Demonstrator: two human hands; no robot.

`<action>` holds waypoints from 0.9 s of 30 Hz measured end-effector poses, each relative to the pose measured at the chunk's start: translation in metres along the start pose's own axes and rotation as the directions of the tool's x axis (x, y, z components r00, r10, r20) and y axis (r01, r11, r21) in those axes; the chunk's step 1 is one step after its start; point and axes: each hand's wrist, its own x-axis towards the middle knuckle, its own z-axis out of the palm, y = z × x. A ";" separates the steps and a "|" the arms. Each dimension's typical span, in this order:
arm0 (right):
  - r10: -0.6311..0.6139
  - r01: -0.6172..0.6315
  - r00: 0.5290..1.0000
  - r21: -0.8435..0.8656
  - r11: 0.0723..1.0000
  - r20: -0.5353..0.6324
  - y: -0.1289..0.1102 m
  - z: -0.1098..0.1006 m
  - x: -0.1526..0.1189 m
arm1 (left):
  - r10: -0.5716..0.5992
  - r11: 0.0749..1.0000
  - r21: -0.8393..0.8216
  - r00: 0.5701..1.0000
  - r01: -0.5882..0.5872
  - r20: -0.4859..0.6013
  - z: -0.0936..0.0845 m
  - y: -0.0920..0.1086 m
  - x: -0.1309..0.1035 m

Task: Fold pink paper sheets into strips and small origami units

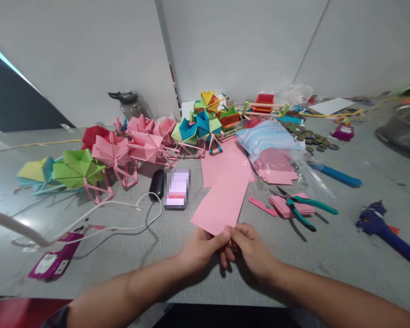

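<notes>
A pink strip of paper (222,200) is gripped at its near end by both hands, just above the table's front part. My left hand (205,246) pinches the near edge, thumb on top and fingers curled beneath. Close against it, my right hand (251,248) holds the near right corner, its thumb meeting the left thumb. The strip's far end overlaps larger pink paper sheets (212,166) lying flat on the table. To the right, green-handled pliers (299,207) rest on a stack of small pink paper pieces (280,205), beside a pink cutter (262,206).
Folded pink paper models (112,152) and a green one (78,168) stand at the left. A phone (177,189), a black case (156,184) and a white cable (119,228) lie left of the strip. A plastic bag (269,139), a blue knife (338,175) and a blue-handled tool (389,234) lie right.
</notes>
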 end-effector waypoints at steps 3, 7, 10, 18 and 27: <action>0.000 0.000 1.000 0.016 1.000 -0.005 0.003 0.001 -0.001 | -0.013 0.999 0.051 1.000 0.014 -0.022 0.004 0.001 -0.001; -0.022 0.022 0.999 -0.009 1.000 0.023 0.006 -0.001 0.002 | -0.046 0.995 0.082 0.997 0.050 -0.057 0.004 0.006 -0.003; -0.024 0.026 0.998 0.027 0.999 -0.063 0.008 -0.004 0.006 | -0.050 0.994 0.090 0.994 0.059 -0.097 0.006 0.008 -0.006; -0.110 0.107 0.910 -0.031 0.994 -0.401 -0.006 -0.021 0.027 | -0.109 0.987 0.112 0.993 0.114 -0.050 0.008 0.002 -0.014; -0.179 0.150 0.826 -0.098 0.984 -0.535 -0.033 -0.054 0.053 | -0.205 0.828 0.556 0.961 0.070 0.184 0.020 0.016 -0.049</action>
